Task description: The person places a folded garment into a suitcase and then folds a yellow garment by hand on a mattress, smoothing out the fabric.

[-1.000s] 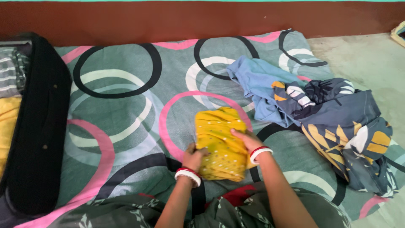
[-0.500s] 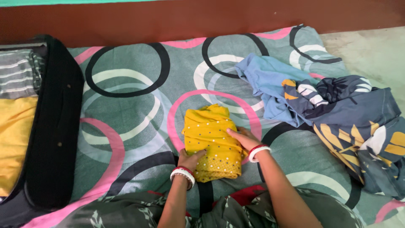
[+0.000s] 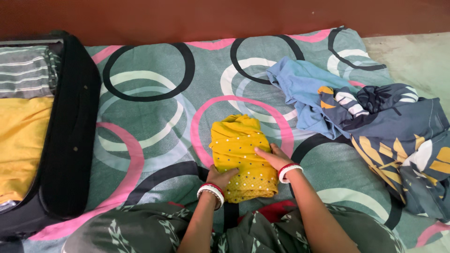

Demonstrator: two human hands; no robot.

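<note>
Both hands are pressing on a folded yellow cloth (image 3: 241,157) with small white dots: the left hand (image 3: 220,178) is closing its grip around the cloth's near left corner, thumb lying on top and fingers tucked under the edge, while the right hand (image 3: 275,158) is lying flat and open on the right side of the bundle, fingers spread across the fabric and not curling around it. Each wrist is wearing red and white bangles (image 3: 289,169). The yellow cloth is sitting on a green bedsheet (image 3: 154,117) printed with big black, white and pink rings, roughly in the middle of the sheet and partly inside one pink ring, just in front of the person's lap. The lap is showing at the bottom edge as dark green fabric with a pale leaf print (image 3: 140,232) and a patch of red. To the right of the bundle, apart from it, a light blue garment (image 3: 300,89) is lying crumpled, and a dark blue cloth with yellow and white leaf shapes (image 3: 398,140) is heaped over its right side and spreading towards the sheet's edge. At the left, well apart from the hands, a black suitcase (image 3: 70,136) is lying open, holding a folded yellow piece (image 3: 21,140) and a grey striped piece (image 3: 26,70) behind it. A brown wall (image 3: 211,18) is running along the top, and bare pale floor (image 3: 412,56) is showing at the right.
</note>
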